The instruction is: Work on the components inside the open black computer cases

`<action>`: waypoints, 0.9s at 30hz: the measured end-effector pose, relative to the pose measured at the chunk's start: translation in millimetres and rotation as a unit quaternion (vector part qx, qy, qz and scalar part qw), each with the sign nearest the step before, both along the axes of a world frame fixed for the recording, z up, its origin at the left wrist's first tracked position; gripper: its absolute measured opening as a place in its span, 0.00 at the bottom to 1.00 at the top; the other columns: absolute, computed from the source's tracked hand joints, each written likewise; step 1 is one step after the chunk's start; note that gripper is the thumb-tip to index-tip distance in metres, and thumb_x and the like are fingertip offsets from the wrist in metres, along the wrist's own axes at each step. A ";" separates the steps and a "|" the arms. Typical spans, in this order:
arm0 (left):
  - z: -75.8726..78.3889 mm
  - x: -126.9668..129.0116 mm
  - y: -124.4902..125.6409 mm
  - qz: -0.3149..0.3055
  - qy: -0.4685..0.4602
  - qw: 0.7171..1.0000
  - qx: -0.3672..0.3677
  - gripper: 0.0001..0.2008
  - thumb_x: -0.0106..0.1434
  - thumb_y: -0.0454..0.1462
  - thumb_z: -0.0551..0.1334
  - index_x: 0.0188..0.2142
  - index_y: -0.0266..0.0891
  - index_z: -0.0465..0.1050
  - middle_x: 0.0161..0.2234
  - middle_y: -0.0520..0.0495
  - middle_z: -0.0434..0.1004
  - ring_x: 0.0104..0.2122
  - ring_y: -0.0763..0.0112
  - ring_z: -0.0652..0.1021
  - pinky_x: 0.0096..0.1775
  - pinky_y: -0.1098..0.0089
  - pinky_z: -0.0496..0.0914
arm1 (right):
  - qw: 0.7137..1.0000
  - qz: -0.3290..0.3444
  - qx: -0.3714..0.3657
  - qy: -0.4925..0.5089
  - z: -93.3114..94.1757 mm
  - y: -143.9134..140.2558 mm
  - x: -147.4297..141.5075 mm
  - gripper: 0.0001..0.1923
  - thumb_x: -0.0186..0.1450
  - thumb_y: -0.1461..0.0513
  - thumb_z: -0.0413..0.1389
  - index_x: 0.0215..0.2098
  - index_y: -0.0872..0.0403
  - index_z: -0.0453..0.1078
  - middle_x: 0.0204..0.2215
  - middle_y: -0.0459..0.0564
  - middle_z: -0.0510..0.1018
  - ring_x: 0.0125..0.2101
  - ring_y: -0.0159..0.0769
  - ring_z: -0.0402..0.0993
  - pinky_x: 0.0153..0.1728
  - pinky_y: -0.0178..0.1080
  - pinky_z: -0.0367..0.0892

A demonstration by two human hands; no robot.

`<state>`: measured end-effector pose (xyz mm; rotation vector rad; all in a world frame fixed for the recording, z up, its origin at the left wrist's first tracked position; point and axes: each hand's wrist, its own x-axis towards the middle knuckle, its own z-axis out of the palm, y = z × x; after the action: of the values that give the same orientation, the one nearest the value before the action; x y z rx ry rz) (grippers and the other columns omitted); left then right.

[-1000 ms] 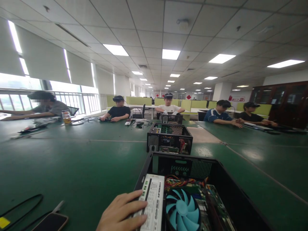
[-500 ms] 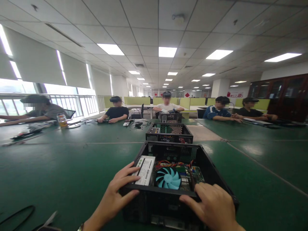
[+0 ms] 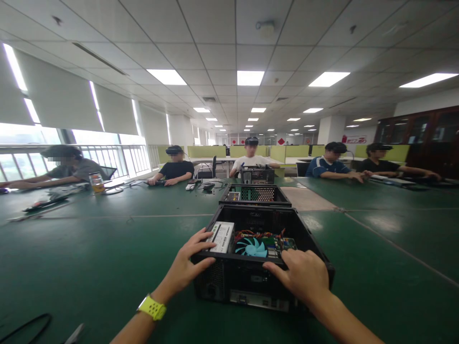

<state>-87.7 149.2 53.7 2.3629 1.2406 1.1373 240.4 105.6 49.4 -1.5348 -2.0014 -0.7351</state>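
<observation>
An open black computer case (image 3: 247,279) lies on the green table in front of me, its inside facing up. My left hand (image 3: 189,258) grips its near left corner, with the thumb on the near edge and the fingers reaching over the side beside a white-labelled power supply (image 3: 223,238). Curled over the near rim, on the right, are the fingers of my right hand (image 3: 304,277), its thumb stretched along that edge. Inside the case sit a light-blue cooling fan (image 3: 253,247), coloured cables and a circuit board. The right fingertips are hidden behind the rim.
Directly beyond stands a second open case (image 3: 255,195), close against the first. Farther back, a co-worker has another case (image 3: 256,175). Other people sit along the green table (image 3: 107,258). A jar (image 3: 96,183) stands at left; a black cable (image 3: 34,326) lies at lower left.
The case has slid away from me toward the second case, both my hands moving with it. More of my forearms and a yellow-green watch band now show.
</observation>
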 end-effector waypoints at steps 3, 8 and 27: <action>0.8 -0.2 2.3 -0.002 0.000 1.000 -0.008 0.17 0.60 0.47 0.62 0.47 0.48 0.74 0.59 0.46 0.65 0.63 0.53 0.58 0.62 0.46 0.53 | 1.000 -0.002 0.004 -0.001 -1.4 1.7 -0.2 0.33 0.67 0.39 0.41 0.21 0.53 0.68 0.20 0.48 0.73 0.24 0.35 0.68 0.29 0.40 0.47; 0.4 -1.9 4.0 -0.013 0.006 1.000 -0.011 0.17 0.60 0.47 0.62 0.48 0.48 0.74 0.59 0.46 0.64 0.63 0.53 0.57 0.62 0.45 0.53 | 1.000 -0.002 0.004 0.001 -0.2 -0.3 -1.6 0.33 0.68 0.39 0.41 0.22 0.53 0.69 0.21 0.48 0.74 0.25 0.36 0.68 0.31 0.40 0.47; 2.0 13.7 19.6 -0.019 0.015 1.000 0.006 0.18 0.60 0.48 0.62 0.49 0.47 0.74 0.59 0.43 0.65 0.63 0.51 0.58 0.61 0.44 0.54 | 1.000 0.006 0.014 -0.026 -4.2 26.5 20.7 0.35 0.67 0.38 0.39 0.21 0.54 0.67 0.21 0.46 0.73 0.24 0.35 0.68 0.30 0.40 0.45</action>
<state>-73.9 168.8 55.6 2.4101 1.1956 1.1035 261.1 132.0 45.2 -1.5020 -2.0274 -0.8018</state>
